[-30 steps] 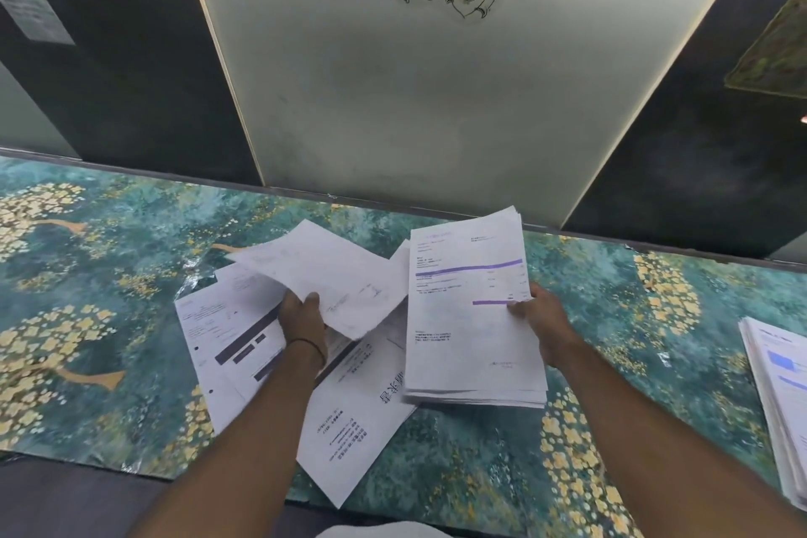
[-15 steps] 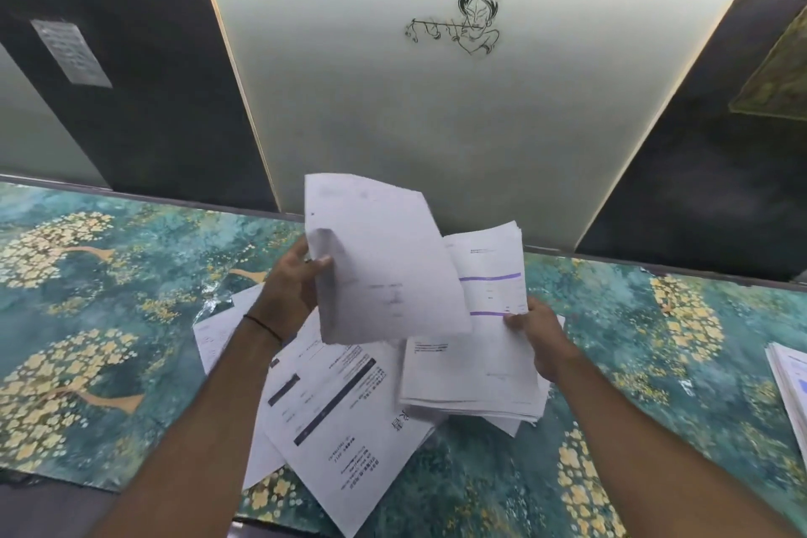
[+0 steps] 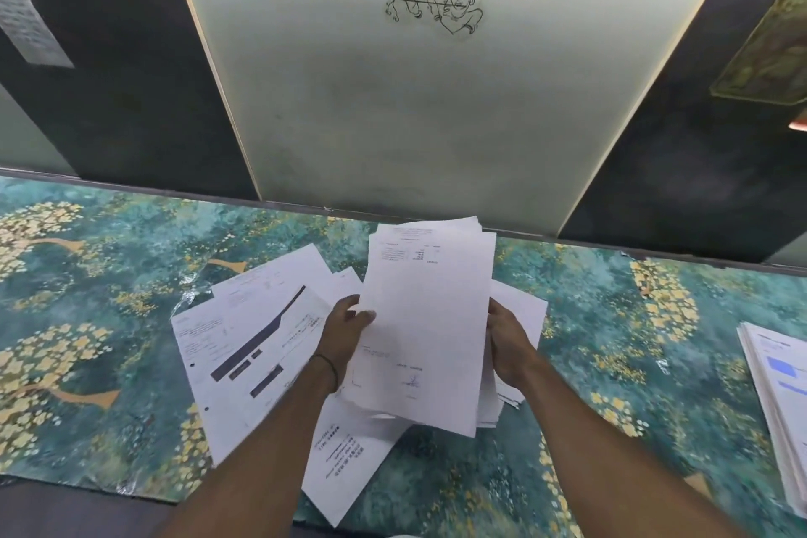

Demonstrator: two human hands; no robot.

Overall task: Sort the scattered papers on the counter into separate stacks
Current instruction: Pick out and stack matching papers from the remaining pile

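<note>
The left hand [image 3: 347, 330] is gripping the left edge of the stack [image 3: 428, 319], thumb lying over the top sheet, the other fingers tucked behind the paper and out of sight. The right hand [image 3: 508, 345] is holding the opposite edge, its fingers curling to the underside, mostly hidden. Between both hands the stack is tilting up above the counter [image 3: 109, 275]; whether its lower edge is touching the paper beneath is impossible to tell. Its top sheet is showing faint print too small to read. Loose sheets [image 3: 253, 332] are lying overlapped just left of the left hand and under that wrist, one poking out below the forearm. A pile [image 3: 781, 398] is lying well right of the right hand, cut off by the frame edge. A thin band [image 3: 329, 367] is circling the left wrist
</note>
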